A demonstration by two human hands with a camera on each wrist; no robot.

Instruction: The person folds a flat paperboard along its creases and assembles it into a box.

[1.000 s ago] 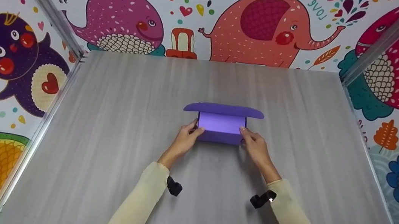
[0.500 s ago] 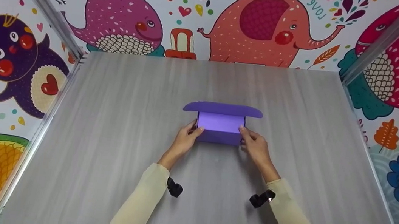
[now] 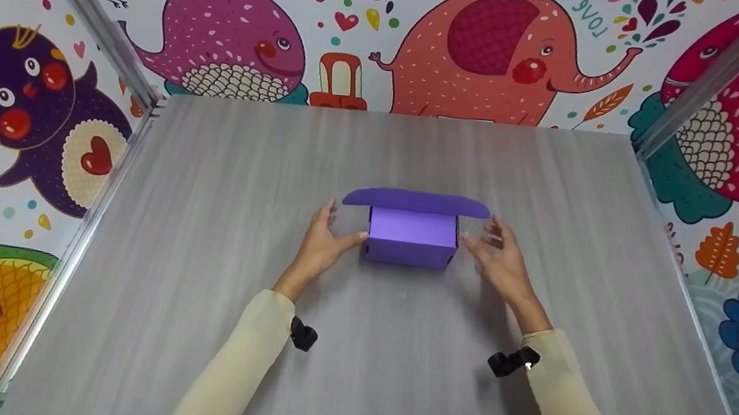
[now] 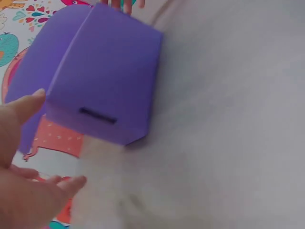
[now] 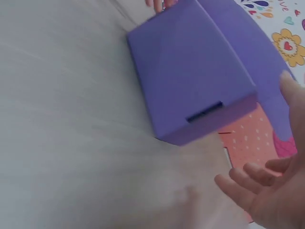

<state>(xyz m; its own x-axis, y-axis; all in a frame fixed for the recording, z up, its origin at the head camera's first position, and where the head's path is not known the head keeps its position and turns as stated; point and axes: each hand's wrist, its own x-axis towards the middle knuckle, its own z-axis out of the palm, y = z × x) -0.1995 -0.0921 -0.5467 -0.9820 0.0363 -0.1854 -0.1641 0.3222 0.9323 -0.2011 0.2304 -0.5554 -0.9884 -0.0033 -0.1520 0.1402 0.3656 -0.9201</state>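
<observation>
A small purple cardboard box stands on the table with its lid raised at the back, a flap spreading wider than the box. To its left, my left hand is spread, the thumb tip close to the front left corner; whether it touches I cannot tell. On the other side my right hand is also spread, apart from the box. Dark slots show at the lower side edges of the box in the left wrist view and of the box in the right wrist view. Neither hand holds anything.
The grey wood-grain table extends around the box. Walls with printed cartoon animals, such as an elephant, stand behind and at both sides. Metal frame posts rise at the back corners.
Both hands have let go of the box and moved outward, left hand to the left and right hand to the right, with fingers spreading. The box stays in place.
</observation>
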